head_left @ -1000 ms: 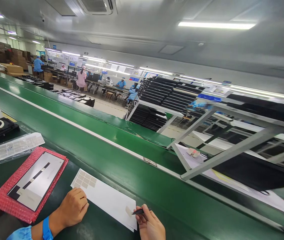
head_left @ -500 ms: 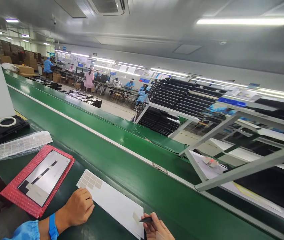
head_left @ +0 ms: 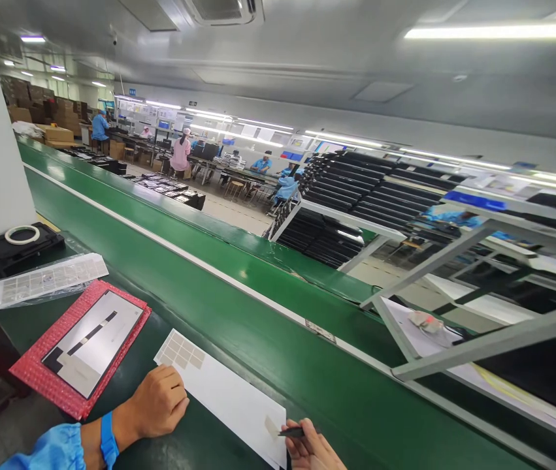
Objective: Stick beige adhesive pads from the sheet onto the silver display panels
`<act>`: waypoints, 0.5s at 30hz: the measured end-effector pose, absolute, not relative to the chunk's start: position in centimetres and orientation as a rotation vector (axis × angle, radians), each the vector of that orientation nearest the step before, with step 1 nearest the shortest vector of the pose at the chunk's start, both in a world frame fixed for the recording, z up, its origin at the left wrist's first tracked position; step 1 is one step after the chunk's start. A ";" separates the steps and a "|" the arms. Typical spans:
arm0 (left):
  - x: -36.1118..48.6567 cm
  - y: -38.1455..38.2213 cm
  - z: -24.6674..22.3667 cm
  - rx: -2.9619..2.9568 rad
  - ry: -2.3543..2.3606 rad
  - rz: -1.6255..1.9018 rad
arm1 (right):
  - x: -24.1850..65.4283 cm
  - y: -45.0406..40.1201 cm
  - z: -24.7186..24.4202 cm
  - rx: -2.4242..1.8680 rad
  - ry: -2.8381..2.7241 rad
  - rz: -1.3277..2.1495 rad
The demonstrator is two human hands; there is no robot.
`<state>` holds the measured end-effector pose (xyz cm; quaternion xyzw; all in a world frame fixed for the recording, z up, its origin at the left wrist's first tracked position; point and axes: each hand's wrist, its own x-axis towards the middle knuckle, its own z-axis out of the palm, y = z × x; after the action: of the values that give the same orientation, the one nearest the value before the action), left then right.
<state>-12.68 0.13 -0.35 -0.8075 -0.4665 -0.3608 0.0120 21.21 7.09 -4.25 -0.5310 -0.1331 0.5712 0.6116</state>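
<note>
My right hand (head_left: 311, 447) pinches black tweezers (head_left: 291, 432), whose tip meets a small greyish-beige sticker (head_left: 272, 427) near the right end of a long white sheet (head_left: 228, 403). Several similar beige squares (head_left: 180, 349) sit in a grid at the sheet's far left end. Beside the near edge of the sheet, my left hand (head_left: 159, 401) rests on the green surface with its fingers curled in; whatever they may hold is hidden. To its left, a flat silver panel (head_left: 106, 339) with a dark strip lies on red bubble wrap (head_left: 30, 372).
A clear-bagged sheet of stickers (head_left: 49, 281) lies behind the bubble wrap. Farther back, a roll of tape (head_left: 21, 234) tops a black object (head_left: 0, 254). A green conveyor (head_left: 238, 294) runs across beyond the sheet. White metal racking (head_left: 434, 261) stands at the right; several people work in the background.
The whole view has shifted slightly, so things appear a little farther right. Both hands, the tweezers and the sticker keep nearly the same places relative to the sheet.
</note>
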 end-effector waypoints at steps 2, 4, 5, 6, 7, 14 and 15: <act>-12.7 0.1 -0.4 -2.519 -1.458 -1.113 | 21.2 7.1 -4.2 -1.222 -0.300 1.321; -12.7 0.1 -0.4 -2.520 -1.465 -1.100 | 21.2 7.1 -4.2 -1.228 -0.323 1.316; -12.7 0.1 -0.4 -2.520 -1.470 -1.096 | 21.2 7.1 -4.2 -1.232 -0.336 1.310; -12.7 0.1 -0.4 -2.519 -1.474 -1.097 | 21.2 7.1 -4.2 -1.237 -0.342 1.303; -12.7 0.1 -0.4 -2.517 -1.474 -1.103 | 21.2 7.1 -4.3 -1.240 -0.341 1.300; -12.6 0.1 -0.3 -2.506 -1.476 -1.112 | 21.1 7.1 -4.2 -1.244 -0.300 1.309; -12.6 0.1 -0.3 -2.505 -1.481 -1.107 | 21.2 7.1 -4.2 -1.247 -0.310 1.308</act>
<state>-12.61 0.07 -0.27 -0.8045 -0.4756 -0.3555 0.0143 21.17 7.07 -4.21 -0.5397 -0.1342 0.5663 0.6083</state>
